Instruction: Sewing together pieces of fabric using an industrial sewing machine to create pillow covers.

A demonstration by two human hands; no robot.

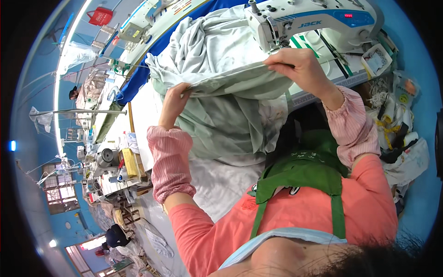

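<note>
A large pale grey-green cloth (221, 113) is stretched between my two hands along one edge. My left hand (174, 102) pinches that edge at its left end. With thumb and fingers closed, my right hand (302, 69) grips the same edge farther right, just below the needle area of a white and blue sewing machine (318, 21). Part of the cloth lies heaped and wrinkled on the table beyond the edge. The rest hangs in folds toward my lap, where a faint printed pattern shows. Whether the edge lies under the presser foot I cannot tell.
A small white tray (376, 60) of little items stands right of the machine. Plastic bags and scraps (406, 138) crowd the far right. Another sewing machine (134, 32) stands at the upper left. Whitish fabric (221, 184) lies below the hanging cloth. Other people are farther back at left.
</note>
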